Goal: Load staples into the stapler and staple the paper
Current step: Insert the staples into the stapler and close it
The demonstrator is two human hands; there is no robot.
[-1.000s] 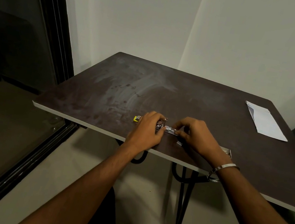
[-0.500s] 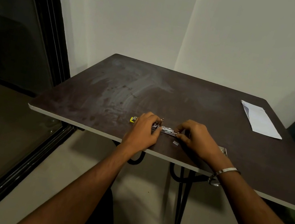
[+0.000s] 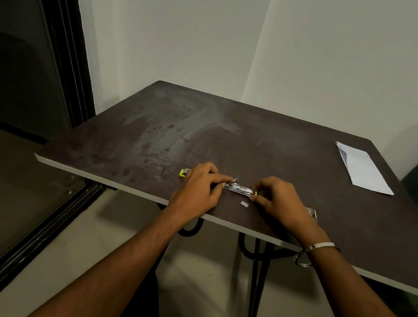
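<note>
A dark brown table (image 3: 274, 144) with a pale edge and black metal legs (image 3: 256, 292) stands in the corner of two plain off-white walls (image 3: 198, 22). A black-framed glass door (image 3: 61, 54), dark beyond, fills the left side above a beige floor (image 3: 193, 289) under dim light.

I am watching through one head camera, looking forward and down over the near edge of the table (image 3: 233, 140), facing the room corner
</note>
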